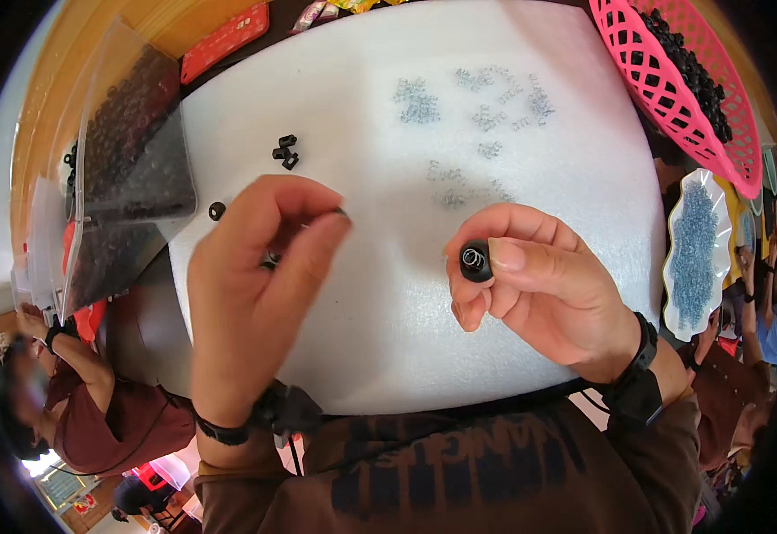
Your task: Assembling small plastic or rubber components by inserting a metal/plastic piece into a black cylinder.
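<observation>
My right hand [531, 285] pinches a small round black part [476, 261] with a metal spring coil seated in its open end, held over the white foam sheet [388, 338]. My left hand [259, 276] hovers to its left, fingers curled together; a small dark piece shows at its fingertips, too hidden to name. Two or three small black clips [285, 152] lie on the sheet beyond the left hand, and a black ring [217, 211] sits near the sheet's left edge. Several clusters of small metal springs [477, 116] are scattered at the far middle of the sheet.
A clear plastic bag of black parts [130, 151] leans at the left. A pink mesh basket [664, 80] with black parts stands at the far right. A white dish of springs [696, 254] is at the right edge. Other people sit at lower left and right.
</observation>
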A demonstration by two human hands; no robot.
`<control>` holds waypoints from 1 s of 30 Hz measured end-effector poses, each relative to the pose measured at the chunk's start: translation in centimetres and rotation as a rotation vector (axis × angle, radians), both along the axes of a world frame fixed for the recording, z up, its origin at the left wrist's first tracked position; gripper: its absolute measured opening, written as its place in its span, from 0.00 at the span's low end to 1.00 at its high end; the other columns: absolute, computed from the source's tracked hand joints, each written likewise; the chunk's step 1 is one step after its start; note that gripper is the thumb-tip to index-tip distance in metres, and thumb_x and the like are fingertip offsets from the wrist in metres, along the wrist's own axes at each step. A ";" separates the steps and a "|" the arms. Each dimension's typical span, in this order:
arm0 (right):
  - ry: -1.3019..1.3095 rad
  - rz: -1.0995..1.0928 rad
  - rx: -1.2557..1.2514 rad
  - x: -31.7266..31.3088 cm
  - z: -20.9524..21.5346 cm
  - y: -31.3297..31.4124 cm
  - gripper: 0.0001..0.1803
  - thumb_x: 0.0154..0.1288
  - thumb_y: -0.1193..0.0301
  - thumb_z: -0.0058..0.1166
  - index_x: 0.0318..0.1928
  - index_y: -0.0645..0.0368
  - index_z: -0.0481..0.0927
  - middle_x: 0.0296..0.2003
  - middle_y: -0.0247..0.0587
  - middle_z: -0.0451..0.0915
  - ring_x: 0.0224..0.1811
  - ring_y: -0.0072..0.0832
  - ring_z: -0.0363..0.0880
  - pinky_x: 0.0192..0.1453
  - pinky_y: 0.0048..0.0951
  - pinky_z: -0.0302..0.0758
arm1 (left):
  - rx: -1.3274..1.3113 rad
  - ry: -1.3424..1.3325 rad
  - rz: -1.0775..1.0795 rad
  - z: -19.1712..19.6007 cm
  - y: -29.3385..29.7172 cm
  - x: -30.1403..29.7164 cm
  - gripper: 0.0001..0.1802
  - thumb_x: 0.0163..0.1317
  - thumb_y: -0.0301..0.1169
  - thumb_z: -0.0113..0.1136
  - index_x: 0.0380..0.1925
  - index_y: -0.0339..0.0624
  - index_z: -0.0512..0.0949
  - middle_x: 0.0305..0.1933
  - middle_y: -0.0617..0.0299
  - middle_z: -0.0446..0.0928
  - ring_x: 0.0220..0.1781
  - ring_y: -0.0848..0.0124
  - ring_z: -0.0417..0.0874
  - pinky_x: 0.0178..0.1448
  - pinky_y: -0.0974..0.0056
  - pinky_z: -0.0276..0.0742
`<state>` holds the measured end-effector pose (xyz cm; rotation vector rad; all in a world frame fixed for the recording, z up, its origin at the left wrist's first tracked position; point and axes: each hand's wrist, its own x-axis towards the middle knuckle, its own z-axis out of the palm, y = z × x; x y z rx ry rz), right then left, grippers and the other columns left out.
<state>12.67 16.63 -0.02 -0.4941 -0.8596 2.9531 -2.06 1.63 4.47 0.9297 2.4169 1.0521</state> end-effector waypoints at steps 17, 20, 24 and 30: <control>0.043 0.029 -0.007 -0.4 -0.6 0.4 0.14 0.65 0.70 0.52 0.48 0.64 0.76 0.37 0.41 0.80 0.35 0.24 0.79 0.39 0.24 0.76 | 0.395 -0.540 -0.274 -1.7 -0.6 1.2 0.15 0.60 0.18 0.51 0.47 0.32 0.75 0.35 0.63 0.72 0.33 0.79 0.71 0.38 0.75 0.67; 0.038 0.011 -0.009 -0.4 -0.5 0.3 0.14 0.65 0.70 0.52 0.48 0.64 0.76 0.37 0.41 0.80 0.35 0.24 0.79 0.39 0.25 0.76 | 0.386 -0.491 -0.295 -1.9 -0.6 1.1 0.15 0.60 0.18 0.49 0.47 0.32 0.75 0.34 0.63 0.73 0.32 0.79 0.71 0.37 0.75 0.67; 0.022 0.011 0.009 -0.2 -0.3 0.2 0.14 0.65 0.70 0.52 0.48 0.64 0.75 0.37 0.41 0.80 0.36 0.24 0.80 0.39 0.24 0.76 | 0.421 -0.620 -0.278 -2.3 -0.7 1.3 0.13 0.63 0.21 0.46 0.46 0.33 0.75 0.33 0.63 0.74 0.31 0.80 0.71 0.36 0.75 0.68; 0.073 0.054 -0.007 -0.1 -0.4 0.4 0.14 0.65 0.70 0.53 0.48 0.65 0.75 0.36 0.41 0.80 0.38 0.26 0.81 0.38 0.24 0.77 | 0.498 -0.738 -0.116 -2.4 -0.3 1.9 0.13 0.66 0.25 0.41 0.45 0.34 0.74 0.31 0.63 0.73 0.28 0.79 0.70 0.35 0.74 0.68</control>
